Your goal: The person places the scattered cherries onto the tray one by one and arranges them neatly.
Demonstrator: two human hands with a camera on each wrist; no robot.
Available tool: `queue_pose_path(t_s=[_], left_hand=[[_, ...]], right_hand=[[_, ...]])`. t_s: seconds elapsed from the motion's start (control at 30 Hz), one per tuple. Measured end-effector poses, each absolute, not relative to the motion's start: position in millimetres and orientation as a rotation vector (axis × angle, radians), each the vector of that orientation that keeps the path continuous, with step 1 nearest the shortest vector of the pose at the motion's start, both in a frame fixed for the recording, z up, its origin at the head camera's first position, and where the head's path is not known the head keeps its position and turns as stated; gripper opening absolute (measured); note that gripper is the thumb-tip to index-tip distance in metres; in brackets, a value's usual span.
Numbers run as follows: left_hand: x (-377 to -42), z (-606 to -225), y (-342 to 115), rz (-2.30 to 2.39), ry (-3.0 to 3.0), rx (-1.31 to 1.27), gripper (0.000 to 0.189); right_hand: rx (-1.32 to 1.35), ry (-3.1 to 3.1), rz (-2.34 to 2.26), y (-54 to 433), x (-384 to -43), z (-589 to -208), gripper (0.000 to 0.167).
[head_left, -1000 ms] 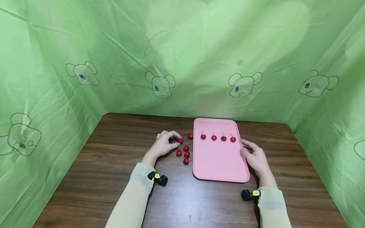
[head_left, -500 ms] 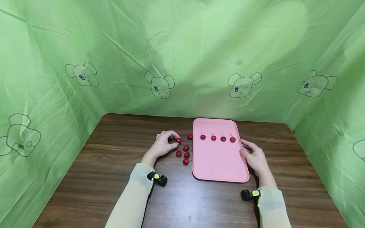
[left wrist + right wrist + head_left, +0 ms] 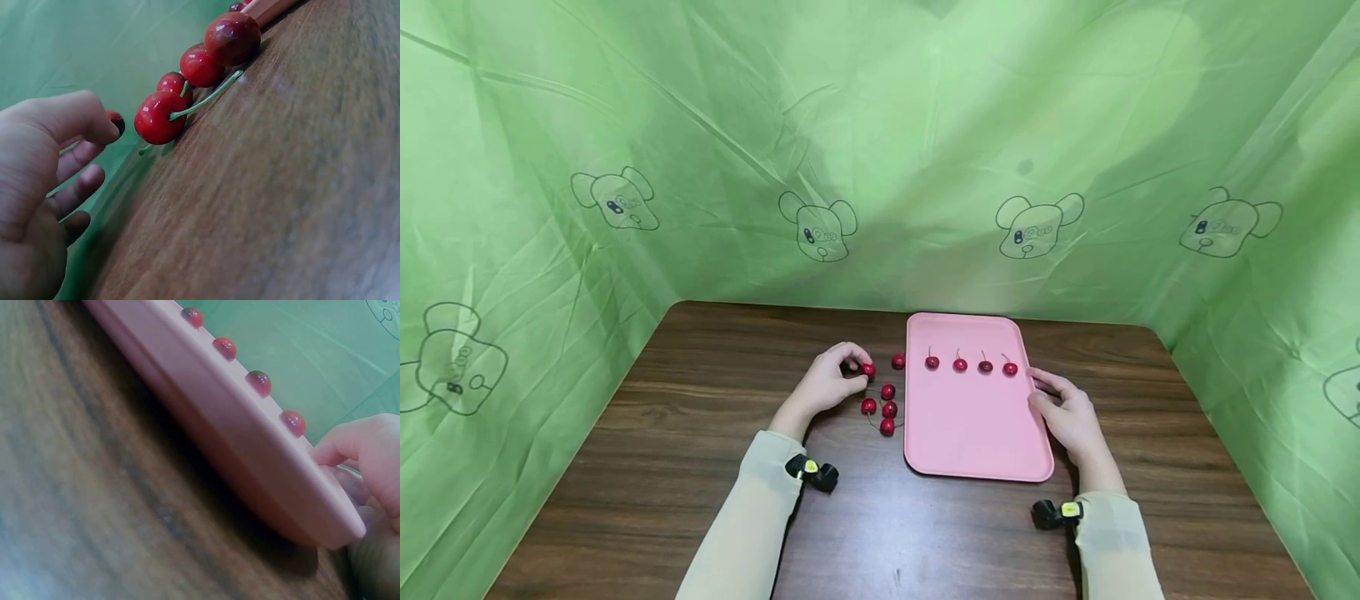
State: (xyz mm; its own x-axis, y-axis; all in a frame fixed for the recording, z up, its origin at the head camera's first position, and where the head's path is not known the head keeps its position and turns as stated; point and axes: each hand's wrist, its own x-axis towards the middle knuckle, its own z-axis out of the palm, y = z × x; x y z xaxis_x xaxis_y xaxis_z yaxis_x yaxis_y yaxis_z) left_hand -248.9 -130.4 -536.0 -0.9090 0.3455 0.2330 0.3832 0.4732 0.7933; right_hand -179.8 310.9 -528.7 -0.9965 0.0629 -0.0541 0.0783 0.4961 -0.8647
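Note:
In the head view, my left hand (image 3: 830, 382) pinches a red cherry (image 3: 868, 370) between thumb and fingertips, left of the pink tray (image 3: 977, 433). The left wrist view shows that cherry (image 3: 116, 122) mostly hidden behind the thumb. Close by on the table lie several other stemmed cherries (image 3: 888, 409), one of them (image 3: 898, 361) beside the tray's left rim. A row of several cherries (image 3: 960, 365) crosses the upper part of the tray, stems pointing away. My right hand (image 3: 1070, 419) holds the tray's right rim, thumb over the edge; its other fingers are partly hidden.
Under everything is a dark wood-grain table (image 3: 700, 433). Green cloth walls (image 3: 910, 167) with printed animal heads rise along its back and sides. Each sleeve carries a small black wrist camera (image 3: 824, 477).
My left hand has shifted very slightly left with the pinched cherry. The right hand and the tray keep their places, while the head view has drifted a little.

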Motion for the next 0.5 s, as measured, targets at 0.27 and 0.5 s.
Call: queue_pose_path(t_s=[0.27,0.5], left_hand=[[-248,-535,-126,-1.424,-2.73,-0.708,0.025],[-247,-530,-118,-1.425,-2.728,-0.688,0.025]], right_hand=[[0.133,2.705,-1.554,310,-180,-528,0.05],[0.131,2.707,-1.552,312,-180,-529,0.05]])
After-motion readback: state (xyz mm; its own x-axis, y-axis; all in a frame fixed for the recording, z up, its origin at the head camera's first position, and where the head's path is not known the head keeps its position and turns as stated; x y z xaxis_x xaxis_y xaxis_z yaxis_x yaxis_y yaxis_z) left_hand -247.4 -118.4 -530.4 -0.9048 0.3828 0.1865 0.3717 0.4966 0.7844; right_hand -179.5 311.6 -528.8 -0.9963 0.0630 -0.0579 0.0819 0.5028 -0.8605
